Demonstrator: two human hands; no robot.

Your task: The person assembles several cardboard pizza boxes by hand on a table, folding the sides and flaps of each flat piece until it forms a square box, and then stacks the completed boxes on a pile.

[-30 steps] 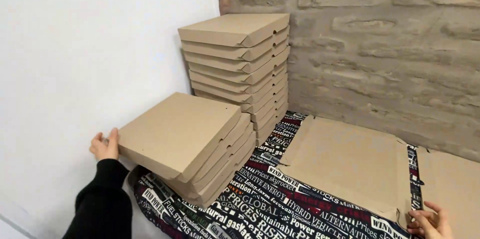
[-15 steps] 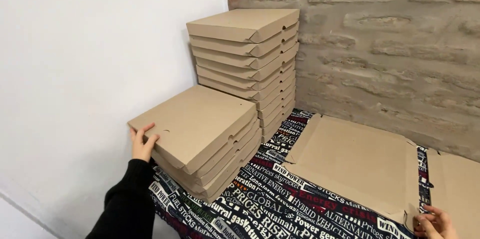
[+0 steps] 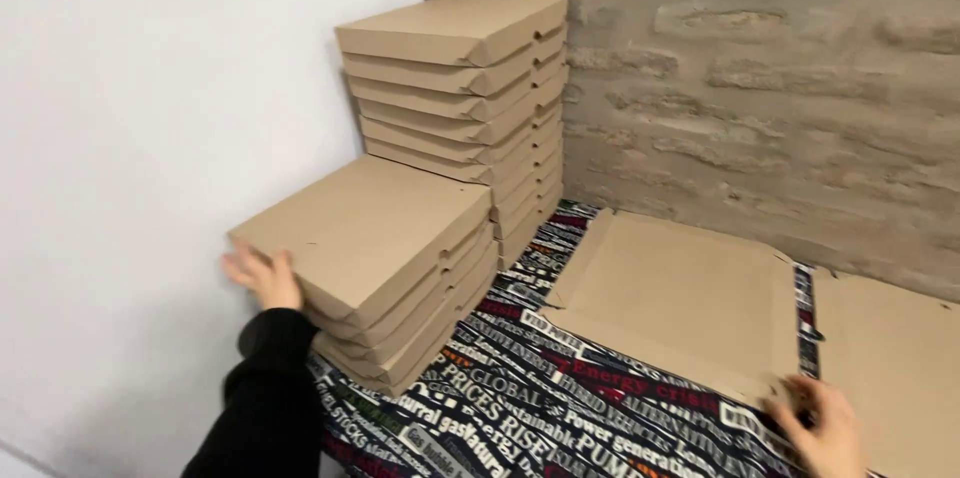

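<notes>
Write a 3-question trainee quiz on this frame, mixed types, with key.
1. True or false: the left hand rests on the low stack of folded cardboard boxes.
2. Which stack is taller: A) the one by the brick wall, B) the one by the left hand?
3. Fill in: the right hand touches the edge of a ___ cardboard sheet.

Key: 1 true; 2 A; 3 flat.

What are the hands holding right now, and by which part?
The left hand rests against the near left corner of the top folded box on the short stack. The right hand touches the near edge of the flat cardboard sheet. Neither is lifted.
</notes>
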